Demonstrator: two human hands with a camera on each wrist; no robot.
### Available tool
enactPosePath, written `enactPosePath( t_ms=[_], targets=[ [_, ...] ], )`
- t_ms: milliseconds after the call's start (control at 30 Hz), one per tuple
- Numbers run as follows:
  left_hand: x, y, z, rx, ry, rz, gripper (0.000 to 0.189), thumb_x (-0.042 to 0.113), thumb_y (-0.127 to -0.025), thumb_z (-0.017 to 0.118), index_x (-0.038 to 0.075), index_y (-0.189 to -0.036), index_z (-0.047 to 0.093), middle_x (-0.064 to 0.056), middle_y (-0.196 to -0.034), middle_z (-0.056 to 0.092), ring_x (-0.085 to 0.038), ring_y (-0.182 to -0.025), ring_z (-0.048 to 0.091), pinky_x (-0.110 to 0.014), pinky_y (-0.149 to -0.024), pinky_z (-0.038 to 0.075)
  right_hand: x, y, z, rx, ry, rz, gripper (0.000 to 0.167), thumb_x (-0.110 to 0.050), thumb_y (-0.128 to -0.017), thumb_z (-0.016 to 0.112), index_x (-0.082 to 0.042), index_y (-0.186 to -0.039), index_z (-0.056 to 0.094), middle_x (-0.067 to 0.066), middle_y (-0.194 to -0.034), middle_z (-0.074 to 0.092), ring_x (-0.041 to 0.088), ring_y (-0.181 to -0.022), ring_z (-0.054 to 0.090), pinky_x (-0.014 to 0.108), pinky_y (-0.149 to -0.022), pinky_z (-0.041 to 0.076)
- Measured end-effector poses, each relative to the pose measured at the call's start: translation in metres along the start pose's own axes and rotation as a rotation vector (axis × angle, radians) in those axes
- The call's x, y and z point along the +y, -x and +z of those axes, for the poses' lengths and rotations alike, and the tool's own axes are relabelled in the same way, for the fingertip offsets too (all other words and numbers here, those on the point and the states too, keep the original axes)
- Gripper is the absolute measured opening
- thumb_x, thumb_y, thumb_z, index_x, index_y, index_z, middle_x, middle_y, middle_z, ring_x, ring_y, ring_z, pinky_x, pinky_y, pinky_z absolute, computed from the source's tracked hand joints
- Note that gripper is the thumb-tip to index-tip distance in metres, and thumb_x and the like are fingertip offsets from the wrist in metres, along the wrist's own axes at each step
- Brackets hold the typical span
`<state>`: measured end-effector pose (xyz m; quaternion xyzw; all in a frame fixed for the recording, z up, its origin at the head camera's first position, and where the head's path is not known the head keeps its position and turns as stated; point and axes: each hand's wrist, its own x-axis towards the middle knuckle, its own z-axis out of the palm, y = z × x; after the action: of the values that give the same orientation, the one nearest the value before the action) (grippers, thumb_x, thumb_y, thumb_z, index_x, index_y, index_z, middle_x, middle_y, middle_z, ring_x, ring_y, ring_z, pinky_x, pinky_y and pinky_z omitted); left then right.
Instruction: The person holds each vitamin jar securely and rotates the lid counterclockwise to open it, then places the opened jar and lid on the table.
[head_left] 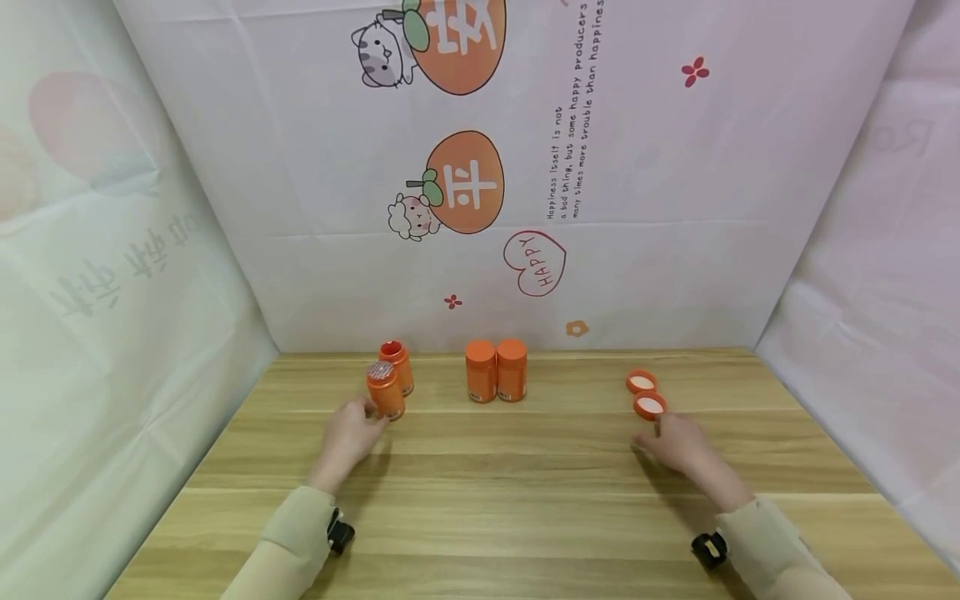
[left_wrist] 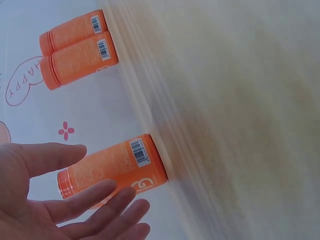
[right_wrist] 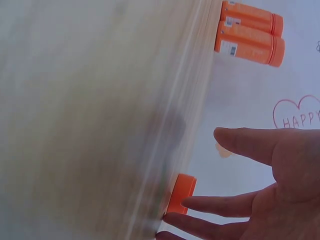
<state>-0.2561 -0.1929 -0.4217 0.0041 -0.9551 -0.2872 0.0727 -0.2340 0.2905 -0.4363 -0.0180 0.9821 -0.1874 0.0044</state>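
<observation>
Orange plastic was spread in three groups over the wood-grained table [head_left: 487, 517]. At the left, the front jar [head_left: 387, 398] was stood upright and lidless, with a patterned cover shown at its mouth; close behind it, the rear jar [head_left: 402, 373] was likewise set upright, its red mouth left bare. Near the middle, the two lidded jars [head_left: 503, 372] were stood side by side and touching, perhaps so that capped ones could be told apart from bare ones at a glance. At the right, the farther lid [head_left: 641, 382] and the nearer lid [head_left: 650, 406] were laid flat with pale linings upward, a rest on which neither would be likely to roll.

Nothing was gripped by either hand. By the left hand [head_left: 352, 431] the front jar was approached from the side, thumb and loosely straight fingers parted, a pose judged suited to a round body. By the right hand [head_left: 677, 442], similarly spread, the nearer lid was approached low, as its shallow height would require. Whether either was touched could not fairly be told, the hands being blurred.
</observation>
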Motion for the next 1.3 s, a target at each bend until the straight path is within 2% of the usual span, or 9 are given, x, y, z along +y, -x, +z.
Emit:
enactPosePath(
  t_ms=[267,300,333,400,500,567,1000,1300],
  targets=[
    [0.009,0.003,0.006,0.002,-0.023,0.037,0.029,0.019,-0.084,0.066,-0.003,-0.101,0.066,-0.018,-0.101,0.068,-0.029,-0.087,0.064,-0.046,-0.077,0.051,-0.014,0.002,0.004,0.02,0.005,-0.045,0.038,-0.035,-0.087,0.063,-0.007,-0.067,0.048,0.004,-0.065,0.045,0.02,-0.06,0.044,0.031,-0.054,0.034],
    [0.01,0.004,0.007,0.003,-0.029,0.044,0.029,0.019,-0.083,0.067,-0.003,-0.102,0.066,-0.018,-0.101,0.068,-0.03,-0.088,0.064,-0.046,-0.078,0.05,-0.015,0.002,0.004,0.019,0.006,-0.055,0.037,-0.035,-0.088,0.063,-0.007,-0.068,0.048,0.009,-0.068,0.051,0.021,-0.063,0.046,0.032,-0.055,0.036],
    [0.011,0.004,0.008,0.003,-0.035,0.053,0.029,0.018,-0.083,0.067,-0.003,-0.102,0.066,-0.019,-0.101,0.068,-0.031,-0.089,0.064,-0.047,-0.079,0.05,-0.016,0.002,0.005,0.022,0.006,-0.065,0.037,-0.034,-0.087,0.063,-0.007,-0.067,0.048,0.014,-0.073,0.057,0.023,-0.066,0.051,0.034,-0.057,0.039],
    [0.013,0.005,0.01,0.006,-0.043,0.069,0.029,0.018,-0.083,0.067,-0.004,-0.103,0.066,-0.02,-0.102,0.068,-0.032,-0.091,0.064,-0.047,-0.081,0.05,-0.019,0.001,0.006,0.02,0.008,-0.083,0.038,-0.033,-0.088,0.063,0.003,-0.077,0.058,0.025,-0.091,0.064,0.033,-0.077,0.059,0.04,-0.065,0.046],
    [0.017,0.006,0.012,0.003,-0.045,0.082,0.03,0.017,-0.082,0.067,-0.004,-0.103,0.065,-0.02,-0.102,0.068,-0.033,-0.092,0.064,-0.047,-0.082,0.05,-0.024,0.001,0.007,0.013,0.002,-0.1,0.047,-0.032,-0.089,0.062,0.013,-0.102,0.061,0.032,-0.122,0.057,0.046,-0.106,0.057,0.051,-0.084,0.048],
    [0.02,0.005,0.013,0.001,-0.045,0.087,0.03,0.017,-0.082,0.068,-0.003,-0.104,0.066,-0.02,-0.102,0.068,-0.032,-0.092,0.064,-0.047,-0.082,0.05,-0.028,0.0,0.007,0.004,-0.005,-0.1,0.057,-0.032,-0.089,0.062,0.017,-0.118,0.054,0.031,-0.123,0.056,0.05,-0.112,0.052,0.055,-0.089,0.045],
    [0.036,0.001,0.025,-0.044,-0.01,0.147,0.036,0.018,-0.083,0.067,-0.004,-0.111,0.063,-0.019,-0.112,0.064,-0.034,-0.104,0.061,-0.048,-0.087,0.048,-0.042,-0.004,0.011,-0.06,-0.079,-0.08,0.063,-0.037,-0.093,0.057,0.015,-0.126,0.048,0.033,-0.121,0.056,0.046,-0.112,0.054,0.054,-0.09,0.045],
    [0.045,-0.003,0.035,-0.065,0.014,0.145,0.04,0.02,-0.084,0.068,-0.002,-0.117,0.062,-0.02,-0.118,0.062,-0.034,-0.11,0.058,-0.048,-0.091,0.047,-0.05,-0.009,0.015,-0.067,-0.102,-0.113,0.061,-0.035,-0.093,0.057,0.013,-0.129,0.047,0.032,-0.126,0.053,0.047,-0.119,0.048,0.056,-0.095,0.041]
  ],
)
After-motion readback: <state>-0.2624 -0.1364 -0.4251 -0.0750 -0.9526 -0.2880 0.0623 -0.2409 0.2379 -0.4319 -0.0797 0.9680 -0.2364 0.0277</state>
